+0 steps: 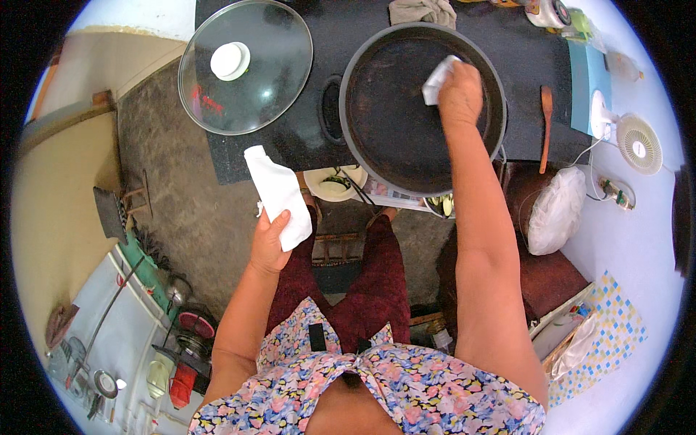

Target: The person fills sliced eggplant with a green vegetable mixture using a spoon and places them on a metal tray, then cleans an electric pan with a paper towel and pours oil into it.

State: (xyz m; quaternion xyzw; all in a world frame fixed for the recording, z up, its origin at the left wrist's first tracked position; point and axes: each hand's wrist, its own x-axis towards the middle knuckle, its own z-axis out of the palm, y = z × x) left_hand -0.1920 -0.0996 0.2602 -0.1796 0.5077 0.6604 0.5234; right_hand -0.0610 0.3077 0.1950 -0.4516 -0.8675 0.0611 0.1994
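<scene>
My right hand [461, 95] presses a folded white paper towel [436, 81] against the dark inside of a large round pan [397, 119]. The pan sits on a black tabletop [524, 65]. In my left hand [273, 236] is a flattened white roll of paper [280, 196], held out to the left, in front of the table's near edge. A glass lid [266, 60] with a white knob [228, 60] lies on the table left of the pan, overhanging the table's left side.
A wooden spatula [546, 128] lies right of the pan, near a small white fan [639, 144]. A folded cloth [424, 12] is behind the pan. Below the table edge are a bowl [326, 187] with green food and chopsticks [357, 186]. A white plastic bag [557, 212] stands at right.
</scene>
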